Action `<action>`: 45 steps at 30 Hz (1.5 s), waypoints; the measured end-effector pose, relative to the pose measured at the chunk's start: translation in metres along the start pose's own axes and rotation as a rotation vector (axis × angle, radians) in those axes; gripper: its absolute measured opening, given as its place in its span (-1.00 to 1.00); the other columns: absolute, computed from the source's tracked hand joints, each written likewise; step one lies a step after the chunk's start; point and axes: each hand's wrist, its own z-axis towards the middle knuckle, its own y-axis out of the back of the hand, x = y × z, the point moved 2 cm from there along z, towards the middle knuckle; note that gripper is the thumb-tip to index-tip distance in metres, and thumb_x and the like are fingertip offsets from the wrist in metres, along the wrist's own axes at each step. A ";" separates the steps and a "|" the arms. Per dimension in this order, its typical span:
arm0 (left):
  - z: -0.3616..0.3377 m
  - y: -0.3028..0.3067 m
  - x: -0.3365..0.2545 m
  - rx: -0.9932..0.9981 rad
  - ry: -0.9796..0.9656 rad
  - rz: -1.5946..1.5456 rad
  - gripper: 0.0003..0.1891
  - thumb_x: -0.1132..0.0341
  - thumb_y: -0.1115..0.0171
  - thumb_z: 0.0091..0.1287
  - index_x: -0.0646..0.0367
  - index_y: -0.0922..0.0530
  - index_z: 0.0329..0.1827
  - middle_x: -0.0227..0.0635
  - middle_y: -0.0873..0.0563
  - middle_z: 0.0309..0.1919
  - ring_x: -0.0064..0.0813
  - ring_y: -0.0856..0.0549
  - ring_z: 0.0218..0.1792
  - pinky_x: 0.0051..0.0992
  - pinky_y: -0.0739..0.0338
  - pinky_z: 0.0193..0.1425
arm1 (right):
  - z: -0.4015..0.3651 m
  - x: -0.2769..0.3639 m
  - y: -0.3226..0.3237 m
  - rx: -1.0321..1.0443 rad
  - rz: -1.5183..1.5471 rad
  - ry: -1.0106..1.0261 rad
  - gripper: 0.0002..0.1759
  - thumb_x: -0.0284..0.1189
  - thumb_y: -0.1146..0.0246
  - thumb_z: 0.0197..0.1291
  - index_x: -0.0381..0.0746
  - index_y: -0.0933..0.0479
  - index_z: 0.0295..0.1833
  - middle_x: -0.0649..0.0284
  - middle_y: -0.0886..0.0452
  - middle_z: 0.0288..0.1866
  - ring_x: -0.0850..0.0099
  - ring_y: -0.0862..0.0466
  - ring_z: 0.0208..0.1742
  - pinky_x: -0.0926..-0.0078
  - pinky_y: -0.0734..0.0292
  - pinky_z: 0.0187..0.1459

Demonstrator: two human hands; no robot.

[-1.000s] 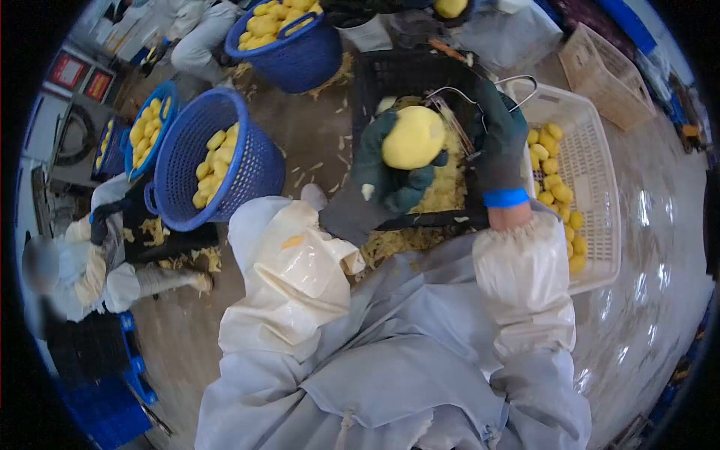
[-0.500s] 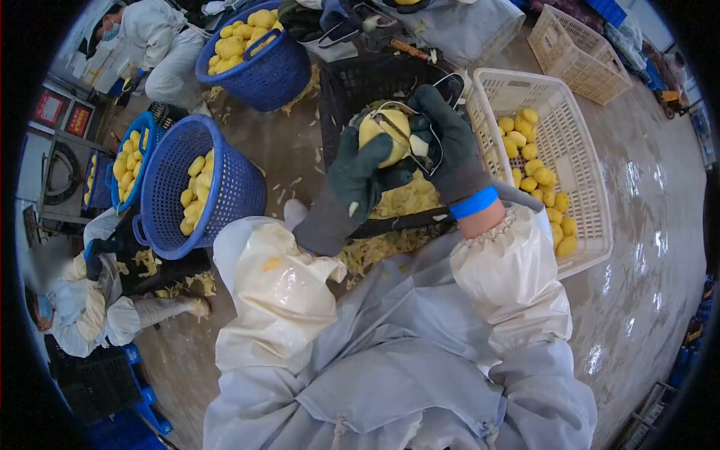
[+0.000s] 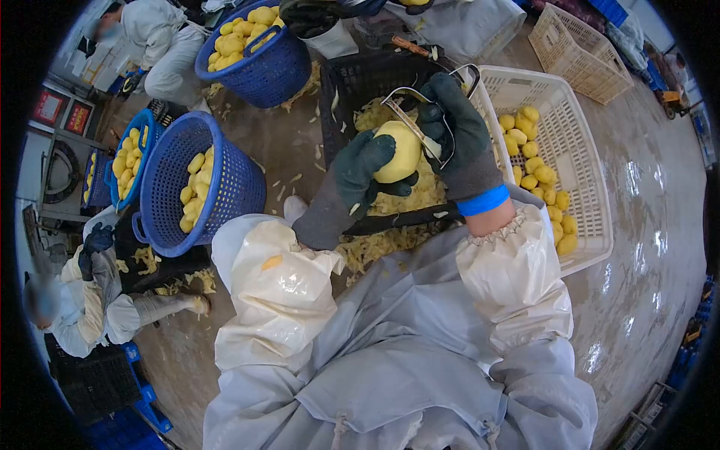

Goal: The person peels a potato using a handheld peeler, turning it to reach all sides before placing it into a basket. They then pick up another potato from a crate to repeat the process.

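A yellow peeled potato [image 3: 399, 152] sits in my gloved left hand [image 3: 358, 169], fingers curled round its side and underside. My right hand [image 3: 453, 124], in a dark green glove, grips a metal-framed peeler [image 3: 411, 120]. The peeler's blade lies close along the potato's upper right side. Both hands are over a black crate [image 3: 352, 79] holding a heap of pale yellow peelings [image 3: 414, 196]. Beside my right hand stands a white crate [image 3: 592, 161] with several yellow potatoes [image 3: 541, 174] in it.
To the left, a blue basket [image 3: 244, 184] holds potatoes, with another full blue basket [image 3: 277, 71] farther back. Co-workers sit at the left, one lower [image 3: 75, 307] and one upper [image 3: 161, 41]. Peelings litter the wet floor [image 3: 637, 225]. A beige crate [image 3: 581, 56] stands at the upper right.
My right hand has shifted slightly up and right, drawing the peeler back to the potato's upper right edge. The potato has turned in my left hand, showing a smoother face.
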 end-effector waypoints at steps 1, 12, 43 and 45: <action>-0.001 -0.003 0.000 0.013 0.038 -0.132 -0.47 0.06 -0.29 0.28 0.26 -0.44 0.16 -0.17 -0.67 -0.17 -0.30 -0.74 -0.26 -0.38 -0.72 -0.31 | -0.001 0.002 -0.002 -0.029 0.003 0.013 -0.83 -0.32 -0.30 0.22 -0.20 -0.61 -0.24 0.41 -0.54 -0.47 0.66 -0.51 -0.52 0.75 -0.41 -0.53; -0.002 -0.004 -0.001 -0.050 0.174 -0.176 -0.39 -0.18 -0.14 0.31 0.12 -0.43 0.22 -0.11 -0.69 -0.17 -0.22 -0.74 -0.39 -0.45 -0.69 -0.50 | -0.008 0.018 0.005 0.072 -0.661 0.319 -0.76 -0.39 -0.20 0.28 -0.27 -0.62 -0.04 0.29 -0.64 -0.27 0.59 -0.61 -0.31 0.64 -0.51 -0.30; -0.003 0.032 -0.032 -0.326 -0.094 -0.106 -0.62 0.24 -0.07 0.45 0.44 -0.49 0.09 -0.01 -0.59 0.08 -0.21 -0.61 0.08 -0.40 -0.59 0.13 | -0.005 0.109 0.009 -0.026 -0.325 0.679 -0.80 -0.47 -0.26 0.25 -0.31 -0.58 -0.05 0.28 -0.64 -0.18 0.57 -0.61 -0.21 0.65 -0.52 -0.18; -0.002 0.050 -0.023 -0.244 -0.061 -0.143 -0.62 0.25 -0.05 0.46 0.44 -0.47 0.12 0.00 -0.58 0.11 -0.20 -0.59 0.12 -0.39 -0.58 0.16 | -0.021 0.153 0.039 -0.093 -0.462 1.051 -0.77 -0.54 -0.28 0.20 -0.32 -0.58 -0.02 0.32 -0.64 -0.20 0.61 -0.59 -0.21 0.68 -0.50 -0.18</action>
